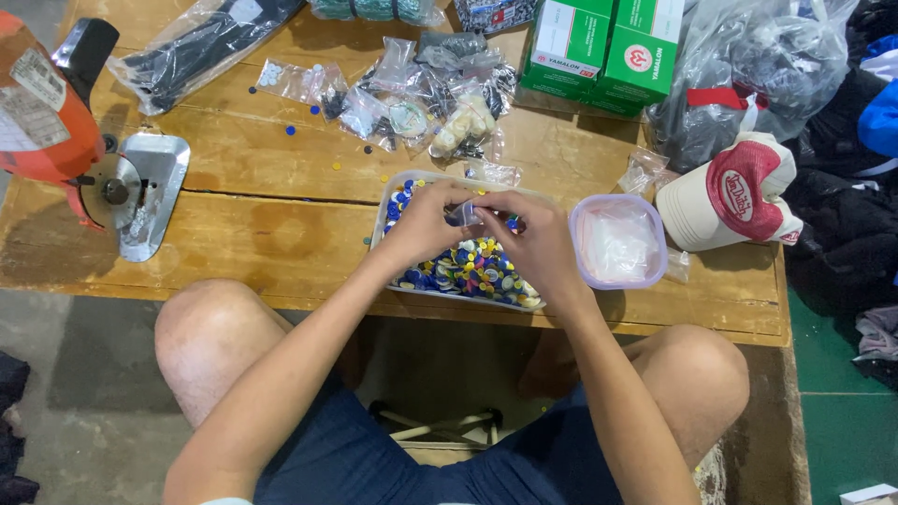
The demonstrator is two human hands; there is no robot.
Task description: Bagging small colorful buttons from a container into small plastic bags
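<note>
Small clear crinkly plastic bag (465,213) pinched between my two hands.

My left hand (426,223) and right hand (538,245) both grasp it at fingertips, just above the shallow white rectangular tray (382,227) heaped with glossy round buttons (472,265) in blue, yellow and white. Beyond my right hand sits a lilac-rimmed, translucent square tub (618,241) on the worn wooden table (253,243).

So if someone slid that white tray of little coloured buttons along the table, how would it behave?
The tray looks thin and shallow, so it would probably flex if lifted by one edge. Heaped with small round buttons, it likely feels heavy for its size. A quick shove could spill some; loose ones already lie on the wooden table, and they might roll.
</note>
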